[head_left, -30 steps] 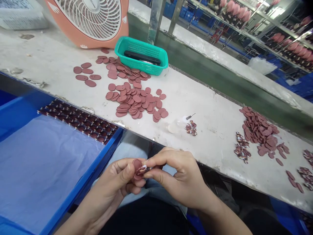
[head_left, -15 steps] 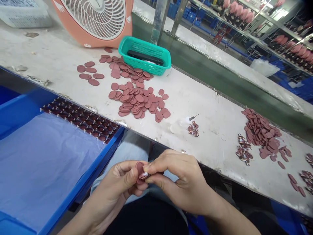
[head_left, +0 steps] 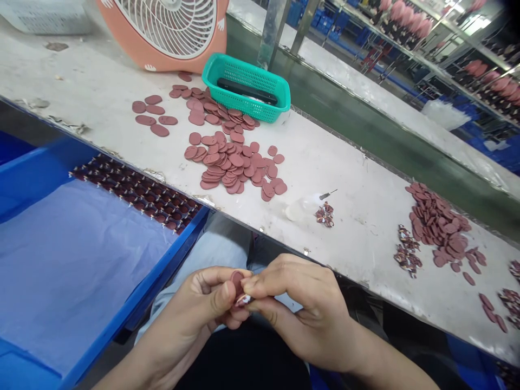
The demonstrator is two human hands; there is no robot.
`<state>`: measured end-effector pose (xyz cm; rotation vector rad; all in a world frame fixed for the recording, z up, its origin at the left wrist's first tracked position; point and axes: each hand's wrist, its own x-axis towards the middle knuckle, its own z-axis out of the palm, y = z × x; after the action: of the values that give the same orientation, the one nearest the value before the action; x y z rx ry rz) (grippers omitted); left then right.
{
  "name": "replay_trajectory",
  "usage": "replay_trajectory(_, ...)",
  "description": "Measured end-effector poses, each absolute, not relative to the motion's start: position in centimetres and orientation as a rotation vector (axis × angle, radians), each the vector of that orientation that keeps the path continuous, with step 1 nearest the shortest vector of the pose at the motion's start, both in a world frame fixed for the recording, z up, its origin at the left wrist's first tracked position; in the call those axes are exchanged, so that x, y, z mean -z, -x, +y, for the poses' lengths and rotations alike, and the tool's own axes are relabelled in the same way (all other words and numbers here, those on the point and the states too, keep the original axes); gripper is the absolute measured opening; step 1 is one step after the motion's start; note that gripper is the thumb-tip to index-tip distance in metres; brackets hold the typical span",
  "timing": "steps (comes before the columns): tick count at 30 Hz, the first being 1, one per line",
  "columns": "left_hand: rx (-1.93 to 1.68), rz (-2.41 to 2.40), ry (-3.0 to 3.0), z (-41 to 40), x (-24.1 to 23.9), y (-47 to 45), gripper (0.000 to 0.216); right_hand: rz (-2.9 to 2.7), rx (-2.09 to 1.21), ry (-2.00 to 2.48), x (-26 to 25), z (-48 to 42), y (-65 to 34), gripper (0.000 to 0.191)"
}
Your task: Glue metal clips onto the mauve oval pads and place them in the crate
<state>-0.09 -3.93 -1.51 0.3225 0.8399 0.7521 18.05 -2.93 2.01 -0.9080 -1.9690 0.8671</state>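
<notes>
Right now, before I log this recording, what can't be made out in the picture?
All in the head view:
- Reddish oval piece: lower part covered by the left hand.
- Brown-and-white part: partly hidden by the right hand, so its full shape is unclear.
- Fan: top cut off by the upper edge.
- Black object: underside hidden by the green basket.
- Background pink items: too small and blurred to identify.

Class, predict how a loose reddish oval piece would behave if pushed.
The loose oval piece would probably slide, since it lies flat. It looks thin, so likely light. Pushed into the overlapping pile, it might nudge others.
</notes>
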Motion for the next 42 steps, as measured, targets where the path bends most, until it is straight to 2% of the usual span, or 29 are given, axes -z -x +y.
replay_trajectory(10,-0.757,0.845,-0.330,-3.8,1.2,0.0,0.037,-1.945,-0.833,0.892,-1.7,-2.9,-17.7,0.019)
replay_trajectory(20,-0.745,0.840,-0.305,-3.6,1.5,0.2,0.041,-1.998,-0.846,0.917,-2.0,-2.2,-17.7,0.013)
replay_trajectory(22,-0.742,0.827,-0.273,-3.4,1.5,0.2,0.038,-2.013,-0.836,0.920,-1.9,-2.3,-17.6,0.018)
replay_trajectory(26,-0.740,0.776,-0.168,-3.2,1.9,0.6,0.033,-1.956,-0.802,0.895,-1.6,-2.3,-17.7,0.046)
replay_trajectory(27,-0.741,0.775,-0.142,-3.2,2.1,0.8,0.033,-1.926,-0.802,0.907,-1.6,-2.3,-17.8,0.047)
replay_trajectory(32,-0.744,0.763,-0.072,-3.2,3.1,1.4,0.032,-1.877,-0.844,1.010,-1.4,-1.8,-17.9,0.020)
replay_trajectory(38,-0.770,0.719,-0.069,-3.0,3.7,1.6,0.029,-1.866,-0.999,1.014,-1.3,-1.4,-17.3,0.020)
replay_trajectory(42,-0.763,0.743,-0.071,-2.8,3.9,1.7,0.035,-1.864,-1.026,1.024,-1.1,-1.1,-16.9,0.020)
